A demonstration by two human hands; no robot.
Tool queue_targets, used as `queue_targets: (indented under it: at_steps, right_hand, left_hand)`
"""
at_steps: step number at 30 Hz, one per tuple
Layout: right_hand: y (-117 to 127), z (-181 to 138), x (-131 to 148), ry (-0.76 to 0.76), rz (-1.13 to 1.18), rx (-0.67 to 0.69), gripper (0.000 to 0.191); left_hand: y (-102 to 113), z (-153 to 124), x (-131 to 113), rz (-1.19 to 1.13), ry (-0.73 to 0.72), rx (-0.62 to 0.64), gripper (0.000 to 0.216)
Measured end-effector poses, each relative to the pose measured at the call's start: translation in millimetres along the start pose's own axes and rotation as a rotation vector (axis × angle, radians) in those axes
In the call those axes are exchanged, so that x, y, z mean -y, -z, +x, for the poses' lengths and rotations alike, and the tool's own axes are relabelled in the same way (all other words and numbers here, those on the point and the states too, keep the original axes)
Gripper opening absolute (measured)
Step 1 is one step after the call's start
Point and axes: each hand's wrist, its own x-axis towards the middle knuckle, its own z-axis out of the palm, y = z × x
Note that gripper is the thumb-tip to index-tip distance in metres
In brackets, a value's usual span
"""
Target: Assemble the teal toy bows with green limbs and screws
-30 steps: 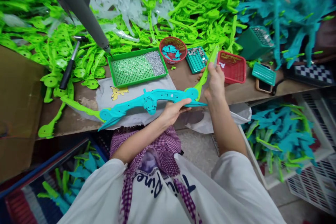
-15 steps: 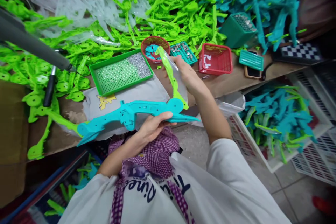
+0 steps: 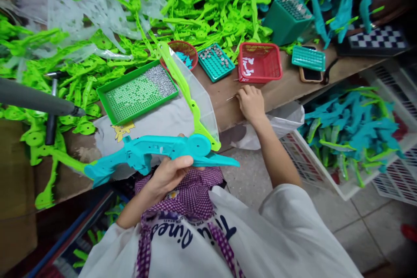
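My left hand point(image 3: 171, 173) is closed around a long blue plastic toy part point(image 3: 140, 147) with a round disc near its right end, held above the bench's front edge. A bright green strip point(image 3: 185, 87) carrying a clear plastic fin point(image 3: 203, 104) rises from beside that disc, over the grey cloth point(image 3: 159, 117). Another green piece point(image 3: 71, 156) meets the blue part's left end. Below the red basket point(image 3: 260, 79), my right hand point(image 3: 251, 103) rests on the bench, fingers closed on a thin metal tool point(image 3: 230, 98); only its tip shows, so its kind is unclear.
A green tray point(image 3: 114, 115) of small metal pieces, a round red basket point(image 3: 182, 47) and a teal tray point(image 3: 216, 63) line the bench. A hammer point(image 3: 51, 126) and a grey powered tool's tip point(image 3: 76, 110) are at left. Green parts point(image 3: 208, 13) pile behind; a white crate point(image 3: 325, 178) stands right.
My right hand has let go of the green strip and moved right and down to the thin tool on the bench. The strip now leans left with its fin spread out.
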Motion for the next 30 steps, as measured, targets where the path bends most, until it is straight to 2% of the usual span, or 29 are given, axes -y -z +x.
queue_targets:
  at_steps: [3,5,7,10,12,16,20,22,26,30]
  right_hand:
    - [12.4,-5.4,0.4,0.105,0.059,-0.008,0.032]
    - [28.6,-25.0,6.9,0.142,0.24,-0.075,0.03]
    - [48.1,-51.6,18.5,0.235,0.518,-0.13,0.027]
    - [71.3,-83.1,40.7,0.511,0.857,-0.034,0.018]
    - [76.9,-89.9,54.4,0.606,0.965,0.032,0.015]
    - [73.1,-83.7,71.7,0.654,1.045,0.042,0.016]
    - [80.0,-84.5,76.1,0.63,0.993,0.021,0.017]
    - [89.2,-88.1,76.6,0.573,0.978,0.096,0.018]
    - [104.0,-85.4,76.9,0.475,1.032,0.341,0.021]
    - [102.2,-64.3,73.7,0.605,1.178,0.49,0.024]
  left_hand:
    - [-2.2,-2.7,-2.4,-0.001,-0.009,0.011,0.066]
    - [-3.0,-0.6,-2.0,-0.006,-0.018,0.012,0.064]
    - [-2.4,3.8,-0.4,-0.019,-0.031,0.001,0.061]
    - [0.0,10.8,1.8,-0.036,-0.036,-0.011,0.059]
    - [1.1,13.4,2.0,-0.037,-0.028,-0.012,0.062]
    - [-0.4,13.0,1.2,-0.026,-0.007,-0.028,0.068]
    - [-0.6,13.3,3.5,-0.005,0.012,-0.102,0.068]
    - [1.5,16.0,5.8,0.009,0.018,-0.132,0.064]
    - [4.4,21.1,9.1,0.007,0.026,-0.166,0.054]
    - [0.2,18.7,11.5,0.026,0.03,-0.133,0.065]
